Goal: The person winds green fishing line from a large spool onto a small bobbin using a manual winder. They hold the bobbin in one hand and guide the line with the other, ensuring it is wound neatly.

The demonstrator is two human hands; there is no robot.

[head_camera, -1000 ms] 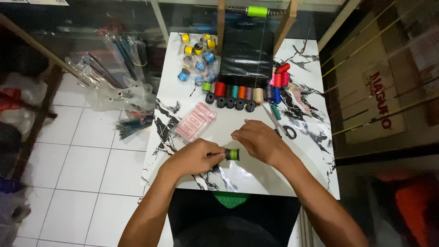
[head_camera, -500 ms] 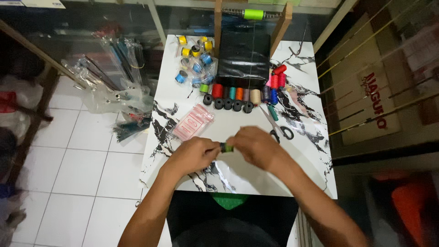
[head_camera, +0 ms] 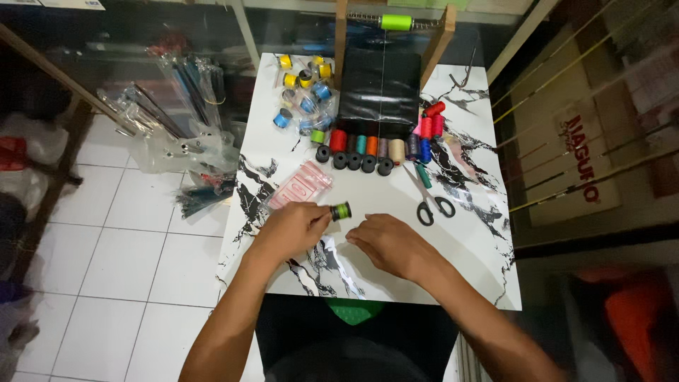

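Note:
My left hand pinches a small spool of green thread by its black end, just above the marble-patterned table. A little to the right and lower, my right hand hovers over the table with its fingers curled, a short gap away from the spool. Whether a thread end is between its fingers is too fine to see. A clear plastic scrap lies under both hands near the front edge.
Behind the hands are a pink packet, black-handled scissors, a row of coloured thread spools with black bobbins, a black box under a wooden frame holding a green spool, and bagged yellow and blue spools. Bagged rods lie on the floor at left.
My right hand has come off the green spool and drawn back to the right and toward me. The left hand keeps hold of the spool at about the same spot.

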